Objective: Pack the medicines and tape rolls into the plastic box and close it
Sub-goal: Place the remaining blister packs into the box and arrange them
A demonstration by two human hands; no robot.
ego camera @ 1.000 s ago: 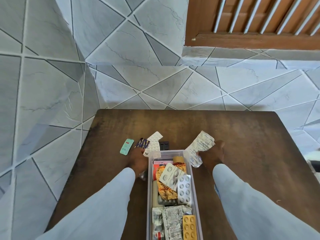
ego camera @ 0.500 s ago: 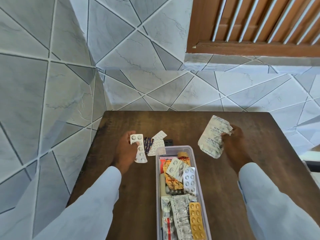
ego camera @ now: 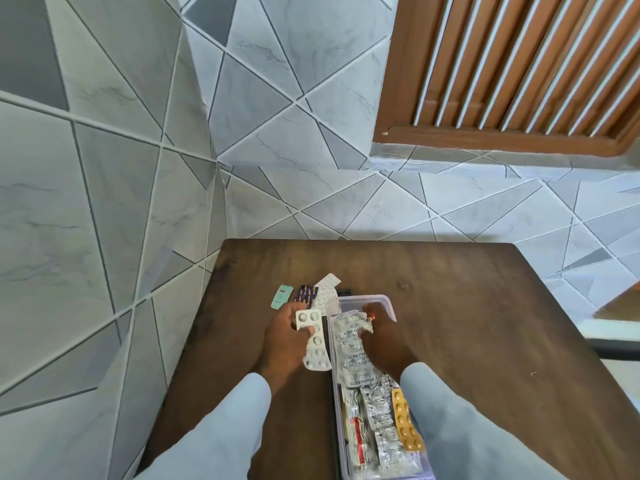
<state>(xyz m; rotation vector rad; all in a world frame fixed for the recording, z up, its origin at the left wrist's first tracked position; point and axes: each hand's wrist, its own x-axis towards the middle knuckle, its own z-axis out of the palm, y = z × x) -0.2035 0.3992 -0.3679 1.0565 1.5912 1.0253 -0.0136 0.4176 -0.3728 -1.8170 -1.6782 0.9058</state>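
Head view: clear plastic box [ego camera: 360, 299], long & narrow w/ rounded corners, lies lengthwise on the dark brown wood-grain surface [ego camera: 467, 306], lid off. Inside, near end: crinkled silver foil strips [ego camera: 381, 420], an orange-yellow blister [ego camera: 407, 426] w/ round pockets along the right wall, a red-and-white pack [ego camera: 356, 434] by the left wall.

R hand [ego camera: 382, 341] is over the box's far half, fingers curled on the top edge of a big silver foil sheet [ego camera: 351, 358], wrinkled, printed w/ small text, which lies down into the box. A small orange bit shows at the fingertips; can't tell what.

L hand [ego camera: 285, 341] is just left of the box, above the surface, thumb & fingers pinching a white blister strip [ego camera: 315, 344] w/ round pill bumps, glossy, long axis roughly parallel to the box wall.

Beyond the L hand, loose on the surface: teal strip [ego camera: 281, 296], dark blue pack [ego camera: 306, 295] w/ yellow print, two overlapping white blisters [ego camera: 325, 289], a small black item [ego camera: 345, 292] partly hidden behind them. All sit close to the box's far-left corner.

Pale blue sleeves [ego camera: 221, 431] cover both arms. Grey marbled tiles w/ diagonal grout lines behind; brown slatted wood shutter [ego camera: 512, 64] upper right.
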